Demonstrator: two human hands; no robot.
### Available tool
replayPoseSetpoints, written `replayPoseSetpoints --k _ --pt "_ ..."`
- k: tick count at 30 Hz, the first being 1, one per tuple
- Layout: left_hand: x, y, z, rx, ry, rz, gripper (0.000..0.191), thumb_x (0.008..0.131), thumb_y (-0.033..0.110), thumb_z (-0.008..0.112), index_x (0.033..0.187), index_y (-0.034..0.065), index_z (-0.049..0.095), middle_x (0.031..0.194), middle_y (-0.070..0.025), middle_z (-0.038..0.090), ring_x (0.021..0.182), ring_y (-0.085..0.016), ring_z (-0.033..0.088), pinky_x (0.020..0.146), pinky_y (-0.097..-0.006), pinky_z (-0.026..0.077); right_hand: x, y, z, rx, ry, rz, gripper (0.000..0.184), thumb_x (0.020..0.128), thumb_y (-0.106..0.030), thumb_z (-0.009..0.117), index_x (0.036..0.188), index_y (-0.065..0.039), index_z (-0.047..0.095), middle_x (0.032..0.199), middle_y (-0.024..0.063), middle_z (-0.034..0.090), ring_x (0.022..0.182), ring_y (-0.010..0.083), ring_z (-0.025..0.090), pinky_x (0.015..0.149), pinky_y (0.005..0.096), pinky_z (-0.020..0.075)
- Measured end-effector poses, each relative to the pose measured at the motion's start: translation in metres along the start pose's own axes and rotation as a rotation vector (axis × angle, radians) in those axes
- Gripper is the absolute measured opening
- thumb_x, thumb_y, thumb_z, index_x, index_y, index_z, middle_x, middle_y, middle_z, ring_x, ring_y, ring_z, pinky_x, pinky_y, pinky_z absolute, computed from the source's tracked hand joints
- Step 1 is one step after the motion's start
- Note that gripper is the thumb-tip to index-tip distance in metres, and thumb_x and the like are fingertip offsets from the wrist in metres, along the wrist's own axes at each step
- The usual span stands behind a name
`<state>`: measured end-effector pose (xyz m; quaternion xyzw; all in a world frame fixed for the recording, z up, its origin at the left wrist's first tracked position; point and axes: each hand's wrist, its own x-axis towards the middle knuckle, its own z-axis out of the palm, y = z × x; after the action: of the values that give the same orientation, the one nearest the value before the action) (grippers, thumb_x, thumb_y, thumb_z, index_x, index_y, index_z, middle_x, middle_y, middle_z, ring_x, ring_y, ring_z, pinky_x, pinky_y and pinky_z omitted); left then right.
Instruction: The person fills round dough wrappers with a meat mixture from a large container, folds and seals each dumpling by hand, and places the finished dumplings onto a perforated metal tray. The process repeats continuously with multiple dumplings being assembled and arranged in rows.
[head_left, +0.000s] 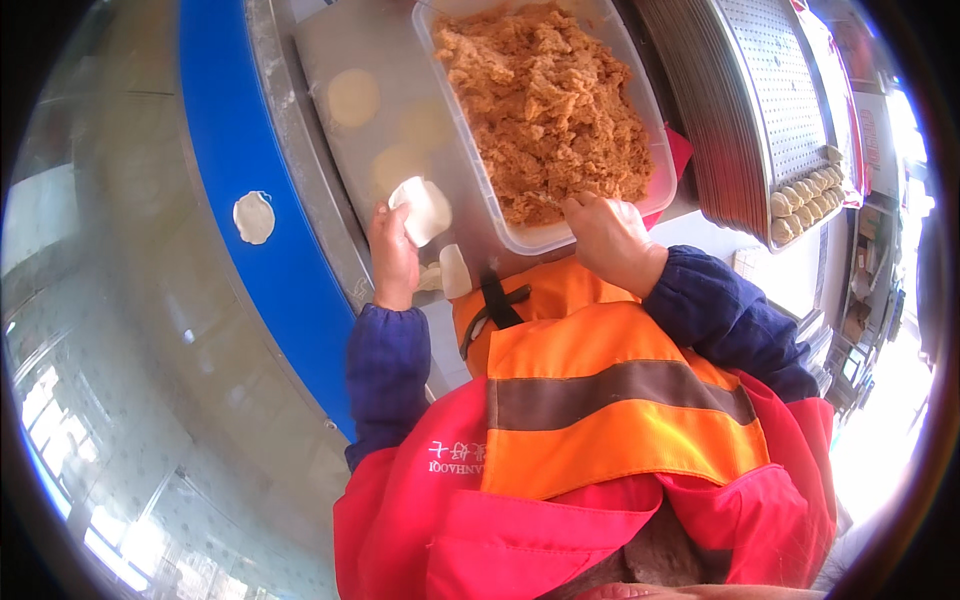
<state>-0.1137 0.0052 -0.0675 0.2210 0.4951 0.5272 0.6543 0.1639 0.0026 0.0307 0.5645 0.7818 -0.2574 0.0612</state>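
My left hand (394, 251) holds a thin round white dough wrapper (422, 211) by its edge, above the steel worktop (330, 37). My right hand (611, 238) is closed at the near rim of a clear plastic tub (469, 142) heaped with reddish-brown minced filling (547, 97). Its fingers grip a thin utensil (546, 199), mostly hidden by the hand and the filling. Just below my left hand, another white wrapper (454, 271) leans beside some pale dough pieces (430, 277). Blurred pale round patches (353, 97) show on the worktop, probably wrappers.
Left of the worktop runs a blue conveyor belt (225, 97) with one dough wrapper (254, 217) lying on it. To the right stands a tall stack of perforated metal trays (772, 82). Rows of formed dumplings (806, 202) sit on the top tray's near end.
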Motion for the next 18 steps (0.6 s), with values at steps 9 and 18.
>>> replayPoseSetpoints --k 9,18 --pt "-0.013 0.024 -0.002 0.315 -0.011 0.296 0.022 0.085 0.001 0.067 0.107 0.0033 0.06 0.105 -0.0067 0.066 0.097 -0.025 0.063 0.088 -0.0357 0.05 0.022 0.0 0.008 0.12 -0.212 0.144 0.016 0.073 -0.01 0.061 0.078 0.002 0.071 0.079 0.0247 0.067 0.078 0.0405 0.067 0.069 0.0466 0.0546" --pt "-0.029 0.06 -0.03 0.664 0.198 0.553 0.012 0.086 -0.001 0.061 0.097 0.0006 0.056 0.105 -0.0122 0.065 0.099 -0.023 0.062 0.082 -0.0319 0.051 0.001 0.037 0.006 0.773 -0.173 0.322 0.025 0.089 -0.01 0.053 0.103 0.0 0.07 0.068 0.0007 0.062 0.052 0.0056 0.05 0.04 0.0225 0.0358"
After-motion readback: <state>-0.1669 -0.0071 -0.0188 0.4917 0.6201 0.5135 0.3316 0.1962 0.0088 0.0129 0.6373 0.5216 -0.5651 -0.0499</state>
